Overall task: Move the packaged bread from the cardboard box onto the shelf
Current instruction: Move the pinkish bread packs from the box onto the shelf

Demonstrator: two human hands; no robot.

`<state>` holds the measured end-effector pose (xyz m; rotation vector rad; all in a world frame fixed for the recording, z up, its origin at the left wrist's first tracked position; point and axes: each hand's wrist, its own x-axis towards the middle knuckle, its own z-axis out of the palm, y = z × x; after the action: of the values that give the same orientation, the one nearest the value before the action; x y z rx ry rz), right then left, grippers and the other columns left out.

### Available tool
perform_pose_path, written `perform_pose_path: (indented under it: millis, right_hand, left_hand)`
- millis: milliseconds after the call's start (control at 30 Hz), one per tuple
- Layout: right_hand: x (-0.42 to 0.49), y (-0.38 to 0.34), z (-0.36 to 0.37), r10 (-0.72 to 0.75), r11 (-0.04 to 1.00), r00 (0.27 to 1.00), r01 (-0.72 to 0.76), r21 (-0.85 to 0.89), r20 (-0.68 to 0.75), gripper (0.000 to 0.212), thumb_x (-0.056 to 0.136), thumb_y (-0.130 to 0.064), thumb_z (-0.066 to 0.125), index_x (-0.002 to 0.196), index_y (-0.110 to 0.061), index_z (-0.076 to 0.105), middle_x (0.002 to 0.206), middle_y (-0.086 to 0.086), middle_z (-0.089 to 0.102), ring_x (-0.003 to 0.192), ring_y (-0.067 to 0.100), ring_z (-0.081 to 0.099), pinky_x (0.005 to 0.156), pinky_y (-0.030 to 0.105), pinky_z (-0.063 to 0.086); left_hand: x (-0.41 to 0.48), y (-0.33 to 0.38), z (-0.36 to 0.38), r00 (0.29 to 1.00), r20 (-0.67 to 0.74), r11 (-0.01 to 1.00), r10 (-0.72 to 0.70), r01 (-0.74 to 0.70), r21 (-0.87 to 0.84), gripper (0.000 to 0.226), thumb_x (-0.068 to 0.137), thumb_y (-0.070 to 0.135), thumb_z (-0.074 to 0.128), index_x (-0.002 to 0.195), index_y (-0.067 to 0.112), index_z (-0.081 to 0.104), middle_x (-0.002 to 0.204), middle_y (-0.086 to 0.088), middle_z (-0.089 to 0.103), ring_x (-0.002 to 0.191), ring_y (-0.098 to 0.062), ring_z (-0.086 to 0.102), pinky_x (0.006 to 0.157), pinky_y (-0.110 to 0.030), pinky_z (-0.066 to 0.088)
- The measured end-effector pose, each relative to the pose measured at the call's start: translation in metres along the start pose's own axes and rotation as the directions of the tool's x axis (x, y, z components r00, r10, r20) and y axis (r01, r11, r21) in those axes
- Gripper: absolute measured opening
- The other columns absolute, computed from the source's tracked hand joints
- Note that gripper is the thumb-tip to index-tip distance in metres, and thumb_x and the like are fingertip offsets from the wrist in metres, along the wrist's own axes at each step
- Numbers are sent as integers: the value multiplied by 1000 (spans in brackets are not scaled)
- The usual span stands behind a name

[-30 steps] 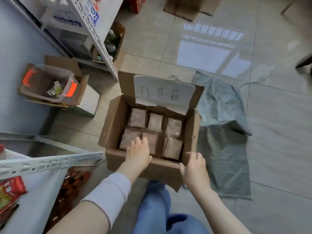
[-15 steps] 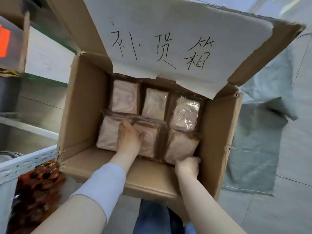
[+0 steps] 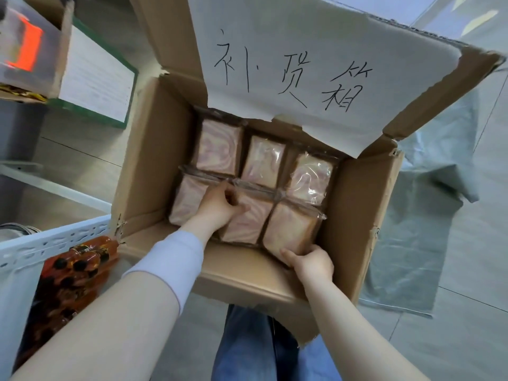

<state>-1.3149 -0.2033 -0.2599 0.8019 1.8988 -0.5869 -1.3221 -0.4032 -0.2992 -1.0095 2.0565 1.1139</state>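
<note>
Soft bright daylight, glare on packaged bread (image 3: pixel 310 176) near 2 o'clock, plastic bin (image 3: pixel 24 50) blurred at 10 o'clock, edges bowed.

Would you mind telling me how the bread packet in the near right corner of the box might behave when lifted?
Likely light and soft: it looks like loaf bread, so the right hand gripping the near-right bread packet could squash it. Its glossy wrapper may be slippery, with loose crimped ends. Packed snug against its neighbour and the cardboard box, it may drag.
</note>
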Motion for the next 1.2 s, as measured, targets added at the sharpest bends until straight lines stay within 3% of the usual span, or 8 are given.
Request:
perform_pose_path:
  millis: [100,300,400,467,633,800,1000,1200]
  right_hand:
    - [-21,-4,-14,-35,999,998,37,35,-57,54,73,-42,74,111,-7,60,112,10,65,108,29,58,79,28,41]
    - [-111,0,-58,-176,961,980,192,200,-93,43,70,-39,78,94,-9,59,101,6,65,99,30,64,95,44,48]
    - [-171,9,-86,-331,907,939,345,241,-96,40,69,-32,80,96,-10,62,100,9,67,97,30,65,93,46,50]
    - [-209,21,-102,-444,861,893,446,243,-66,37,68,-30,81,94,-7,65,97,11,69,95,30,66,90,49,51]
    - [-305,51,-117,-667,732,741,632,254,75,26,71,-27,78,90,-12,68,94,12,71,90,28,68,87,43,54]
    - [-416,77,-100,-795,603,566,774,192,217,25,74,-29,75,91,-13,67,93,9,71,89,26,68,86,44,55]
    - [-561,102,-21,-900,364,281,904,223,333,25,73,-24,75,90,-7,68,86,13,72,75,23,69,69,29,55]
    - [-689,152,141,-877,187,42,948,258,479,12,74,-20,75,79,-10,70,80,12,72,76,27,69,80,37,57]
  left_hand:
    - [-25,0,-12,997,-64,994,32,-38,-99,41,71,20,78,92,18,43,87,3,57,86,-17,55,75,-22,38]
    - [-123,15,-90,972,-235,915,14,-107,-388,43,74,16,76,106,14,46,107,-5,55,97,-18,54,87,-29,44]
    - [-201,20,-139,925,-379,855,10,-204,-477,36,77,23,74,104,17,50,104,0,58,98,-15,55,84,-25,43]
    - [-262,16,-161,885,-465,785,-9,-282,-552,30,78,22,72,101,17,53,101,-1,61,98,-18,58,88,-32,48]
    - [-425,-15,-185,774,-631,576,-50,-494,-652,17,80,18,70,92,18,57,99,-5,62,96,-19,58,90,-33,48]
    - [-574,-66,-213,622,-778,581,-84,-604,-545,16,78,26,72,86,23,58,84,7,63,77,-5,59,67,-11,47]
    - [-733,-164,-268,375,-912,566,-165,-721,-399,16,76,22,73,86,22,60,83,8,65,74,-2,61,65,-9,48]
    - [-866,-322,-309,183,-949,579,-256,-758,-302,15,77,23,72,84,24,59,80,8,65,67,3,63,60,-12,51]
